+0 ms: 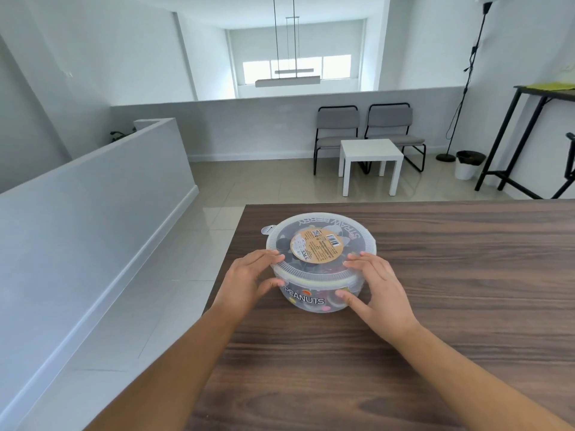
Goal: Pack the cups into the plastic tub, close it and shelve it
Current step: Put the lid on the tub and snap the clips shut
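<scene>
The tub [320,275] sits near the tabletop's [435,290] left edge with its lid [320,241] on, and dark shapes, probably the cups, show through the plastic. The left hand [245,281] grips the tub at 9 o'clock and the right hand [376,284] at 3 o'clock, fingers on the lid's rim and thumbs on the wall. Packing looks done, closing nearly so, and shelving remains. No shelf is in view.

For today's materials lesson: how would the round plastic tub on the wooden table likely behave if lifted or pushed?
The tub is wide and squat with a flat base, so it should slide rather than tip or roll. Its thin clear walls probably flex slightly under the left hand and right hand. The smooth plastic could be a little slippery, and the small items inside may rattle.
</scene>
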